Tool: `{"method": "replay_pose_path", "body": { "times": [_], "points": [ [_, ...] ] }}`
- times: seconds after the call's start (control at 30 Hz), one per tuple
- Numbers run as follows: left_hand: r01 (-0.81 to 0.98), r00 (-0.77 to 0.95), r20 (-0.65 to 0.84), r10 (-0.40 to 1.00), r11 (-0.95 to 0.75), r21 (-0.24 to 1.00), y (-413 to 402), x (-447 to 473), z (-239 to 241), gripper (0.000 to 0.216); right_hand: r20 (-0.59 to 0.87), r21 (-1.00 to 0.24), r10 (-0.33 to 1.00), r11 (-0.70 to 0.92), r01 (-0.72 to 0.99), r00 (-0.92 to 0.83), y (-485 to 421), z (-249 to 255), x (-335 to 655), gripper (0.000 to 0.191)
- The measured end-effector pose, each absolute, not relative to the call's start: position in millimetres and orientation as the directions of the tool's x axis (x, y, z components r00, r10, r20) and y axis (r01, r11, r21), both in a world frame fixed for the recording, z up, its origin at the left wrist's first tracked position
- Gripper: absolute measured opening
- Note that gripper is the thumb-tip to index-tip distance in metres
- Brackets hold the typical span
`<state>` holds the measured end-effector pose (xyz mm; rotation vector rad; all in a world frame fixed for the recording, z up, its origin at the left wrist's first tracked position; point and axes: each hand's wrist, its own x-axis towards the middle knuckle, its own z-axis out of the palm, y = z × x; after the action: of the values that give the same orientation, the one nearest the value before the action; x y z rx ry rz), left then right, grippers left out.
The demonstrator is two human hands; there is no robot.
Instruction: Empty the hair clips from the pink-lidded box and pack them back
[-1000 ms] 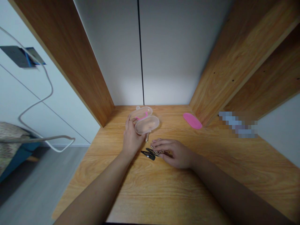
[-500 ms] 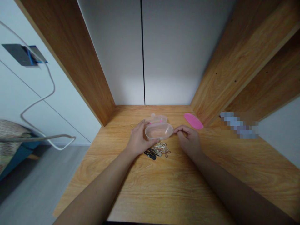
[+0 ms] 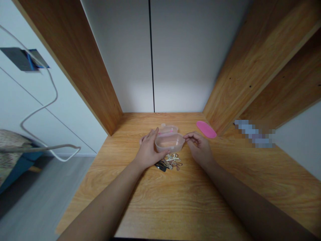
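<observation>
A clear plastic case with a hinged lid stands opened on the wooden surface, its lid laid back behind it. My left hand grips the case's left end, thumb at the front and fingers round the back. At the right end, my right hand has its thumb and forefinger closed at the rim. Just in front of the case lies a small heap of metal hair clips and rings, with black hair clips at its left, partly under my left thumb.
A pink oval piece lies behind my right hand, against the wooden post. Farther right is a blurred-out item. Wooden panels and a white wall enclose the back. A white cable hangs at the left.
The case's near side now shows more, as if tilted slightly backward. My right fingertips have moved slightly left and up onto its right rim. My left hand keeps its hold.
</observation>
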<state>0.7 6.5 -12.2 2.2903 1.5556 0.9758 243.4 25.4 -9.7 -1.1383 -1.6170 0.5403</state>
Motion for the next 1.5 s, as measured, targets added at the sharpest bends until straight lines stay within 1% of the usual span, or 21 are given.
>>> {"method": "replay_pose_path", "body": {
  "times": [0.17, 0.3, 0.37, 0.53, 0.67, 0.73, 0.8, 0.83, 0.87, 0.93, 0.97, 1.07, 1.17, 1.27, 1.4, 1.47, 1.5],
  "points": [
    [0.772, 0.185, 0.380, 0.906, -0.373, 0.514, 5, 1, -11, 0.100, 0.543, -0.752, 0.839, 0.503, 0.426, -0.031, 24, -6, 241, 0.014],
    [0.762, 0.152, 0.416, 0.897, -0.374, 0.529, 6, 1, -11, 0.098, 0.546, -0.759, 0.838, 0.504, 0.412, -0.020, 24, -7, 241, 0.014],
    [0.748, 0.133, 0.443, 0.887, -0.383, 0.542, 5, 1, -11, 0.093, 0.540, -0.769, 0.841, 0.495, 0.404, -0.003, 25, -8, 242, 0.015],
    [0.707, 0.087, 0.520, 0.850, -0.420, 0.569, 5, 1, -6, 0.068, 0.532, -0.784, 0.846, 0.486, 0.387, 0.015, 26, -9, 242, 0.015],
    [0.673, -0.019, 0.556, 0.831, -0.400, 0.622, 5, -1, -2, 0.042, 0.554, -0.765, 0.832, 0.504, 0.401, 0.012, 24, -6, 243, 0.011],
    [0.663, -0.091, 0.568, 0.818, -0.376, 0.647, 6, -2, 0, 0.028, 0.567, -0.741, 0.823, 0.533, 0.408, -0.043, 20, -4, 243, 0.009],
    [0.666, -0.107, 0.567, 0.817, -0.365, 0.651, 5, -3, 2, 0.015, 0.556, -0.722, 0.816, 0.567, 0.396, -0.155, 14, -2, 242, 0.010],
    [0.672, -0.081, 0.560, 0.825, -0.370, 0.642, 5, -4, 3, 0.019, 0.541, -0.714, 0.810, 0.584, 0.385, -0.225, 10, -2, 240, 0.011],
    [0.679, -0.037, 0.548, 0.835, -0.382, 0.627, 4, -4, 4, 0.028, 0.522, -0.704, 0.799, 0.601, 0.377, -0.298, 7, -1, 238, 0.011],
    [0.685, 0.075, 0.523, 0.849, -0.425, 0.591, 2, -4, 5, 0.043, 0.481, -0.673, 0.762, 0.638, 0.374, -0.434, 0, 1, 234, 0.012],
    [0.682, 0.136, 0.516, 0.846, -0.458, 0.570, 1, -3, 5, 0.046, 0.464, -0.651, 0.736, 0.661, 0.373, -0.494, -2, 3, 232, 0.012],
    [0.666, 0.341, 0.503, 0.794, -0.582, 0.467, -4, 0, 7, 0.045, 0.465, -0.577, 0.645, 0.740, 0.345, -0.607, -4, 6, 229, 0.009],
    [0.674, 0.493, 0.463, 0.737, -0.659, 0.332, -8, 1, 10, 0.042, 0.499, -0.522, 0.568, 0.800, 0.296, -0.655, -1, 7, 229, 0.010],
    [0.712, 0.541, 0.379, 0.751, -0.649, 0.269, -11, 2, 15, 0.038, 0.471, -0.517, 0.535, 0.812, 0.272, -0.702, 2, 7, 231, 0.021],
    [0.749, 0.551, 0.261, 0.792, -0.608, 0.264, -12, 3, 17, 0.035, 0.374, -0.517, 0.514, 0.806, 0.287, -0.772, 3, 6, 231, 0.035],
    [0.761, 0.545, 0.226, 0.808, -0.589, 0.272, -12, 4, 17, 0.035, 0.349, -0.517, 0.504, 0.807, 0.287, -0.790, 2, 6, 229, 0.035],
    [0.768, 0.539, 0.214, 0.815, -0.579, 0.274, -12, 4, 17, 0.035, 0.346, -0.515, 0.504, 0.807, 0.288, -0.792, 2, 6, 229, 0.032]
  ]
}}
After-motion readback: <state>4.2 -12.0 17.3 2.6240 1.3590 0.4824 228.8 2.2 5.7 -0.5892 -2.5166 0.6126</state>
